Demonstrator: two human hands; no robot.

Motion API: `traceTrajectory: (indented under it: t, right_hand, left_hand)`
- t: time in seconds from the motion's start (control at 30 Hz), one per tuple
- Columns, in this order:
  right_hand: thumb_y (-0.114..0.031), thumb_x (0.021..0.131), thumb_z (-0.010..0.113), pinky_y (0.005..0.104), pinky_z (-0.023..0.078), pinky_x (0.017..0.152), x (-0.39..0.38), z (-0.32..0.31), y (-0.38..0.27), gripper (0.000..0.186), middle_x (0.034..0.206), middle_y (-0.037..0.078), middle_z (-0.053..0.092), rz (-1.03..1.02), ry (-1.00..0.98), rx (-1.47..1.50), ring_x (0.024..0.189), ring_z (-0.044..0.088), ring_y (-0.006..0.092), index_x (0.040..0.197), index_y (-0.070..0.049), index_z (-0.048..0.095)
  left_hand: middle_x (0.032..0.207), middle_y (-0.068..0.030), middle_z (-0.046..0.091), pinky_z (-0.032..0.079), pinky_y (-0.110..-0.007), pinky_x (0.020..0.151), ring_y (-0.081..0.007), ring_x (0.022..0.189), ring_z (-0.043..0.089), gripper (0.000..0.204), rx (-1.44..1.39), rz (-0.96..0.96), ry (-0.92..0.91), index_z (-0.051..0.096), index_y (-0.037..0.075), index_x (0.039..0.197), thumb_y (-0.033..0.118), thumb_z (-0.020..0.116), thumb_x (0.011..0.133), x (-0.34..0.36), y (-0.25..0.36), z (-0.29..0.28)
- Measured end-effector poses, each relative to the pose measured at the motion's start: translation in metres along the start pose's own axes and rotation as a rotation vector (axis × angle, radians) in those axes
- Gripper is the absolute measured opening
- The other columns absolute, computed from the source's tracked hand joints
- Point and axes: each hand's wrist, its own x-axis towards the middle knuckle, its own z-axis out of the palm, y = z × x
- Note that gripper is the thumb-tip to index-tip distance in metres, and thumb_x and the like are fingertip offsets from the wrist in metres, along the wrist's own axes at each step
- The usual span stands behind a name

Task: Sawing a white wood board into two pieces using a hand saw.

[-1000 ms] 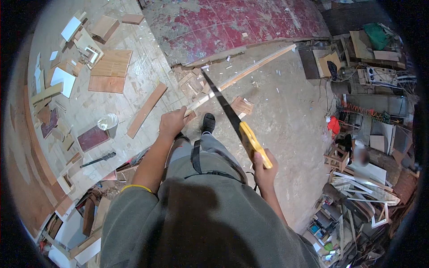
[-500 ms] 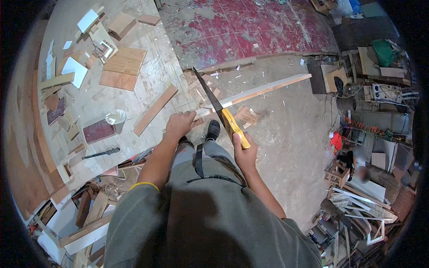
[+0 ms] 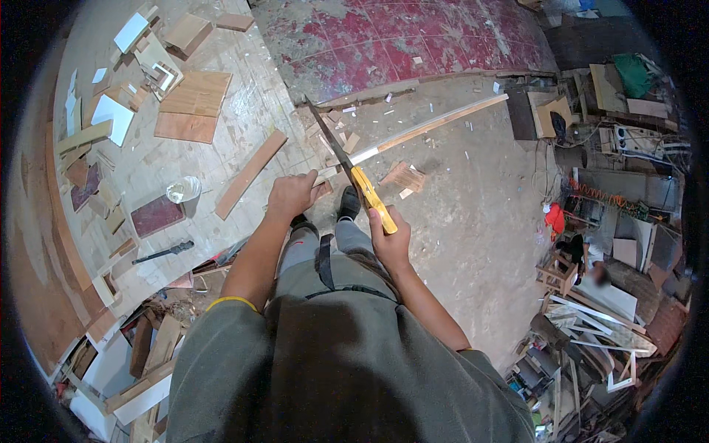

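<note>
My right hand (image 3: 391, 235) grips the yellow handle (image 3: 371, 198) of a handsaw. Its dark blade (image 3: 329, 134) points away to the upper left and crosses a long, thin wood strip (image 3: 436, 128) near its close end. Whether the teeth have cut into the wood cannot be made out. My left hand (image 3: 292, 195) is closed on that end of the strip, at the edge of the worktable, just left of the blade. From there the strip reaches out to the far right, pale on top with bare wood along its side. A brown board (image 3: 251, 174) lies left of my left hand.
The pale worktable (image 3: 221, 166) bears wood offcuts, a white cup (image 3: 183, 190), a dark red panel (image 3: 158, 217) and a dark tool (image 3: 163, 252). Scraps lie on the floor (image 3: 473, 221) by my feet. Stacked wood and a person (image 3: 595, 258) are at the right.
The saw and my right hand have shifted slightly left and away. The strip's far end has swung away from me. Both grips stay closed, and the whole view has moved a little.
</note>
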Motion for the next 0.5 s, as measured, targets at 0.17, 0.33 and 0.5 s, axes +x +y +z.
traceTrajectory:
  t: [0.17,0.33,0.5]
  right_hand:
    - [-0.021,0.096,0.071,0.0325,0.048,0.056,-0.0045,0.0001,0.0002,0.022,0.065,0.011,0.062,-0.012,-0.016,0.0,0.058,0.061,0.0161,0.089,-0.001,0.064]
    - [-0.021,0.096,0.072,0.0327,0.048,0.056,-0.0081,0.001,0.003,0.023,0.065,0.011,0.063,-0.005,-0.046,-0.007,0.057,0.061,0.0168,0.089,-0.001,0.064]
    - [-0.02,0.095,0.072,0.0322,0.047,0.055,-0.0102,0.0038,0.0062,0.022,0.064,0.011,0.062,-0.02,0.003,0.002,0.056,0.061,0.0165,0.087,-0.001,0.063]
  left_hand:
    - [0.072,-0.0135,0.069,0.054,-0.048,0.059,-0.0341,0.066,0.07,0.026,0.0,-0.016,-0.032,0.058,0.01,0.097,0.035,0.064,0.092,0.0001,0.0028,-0.0049]
    - [0.076,-0.0138,0.07,0.055,-0.048,0.059,-0.0336,0.068,0.07,0.026,-0.032,0.004,0.001,0.059,0.01,0.097,0.034,0.064,0.091,-0.0034,-0.0011,-0.0012]
    - [0.08,-0.0129,0.071,0.055,-0.047,0.059,-0.033,0.069,0.07,0.027,-0.026,0.025,0.055,0.06,0.008,0.097,0.034,0.065,0.091,-0.0058,-0.0029,0.0021]
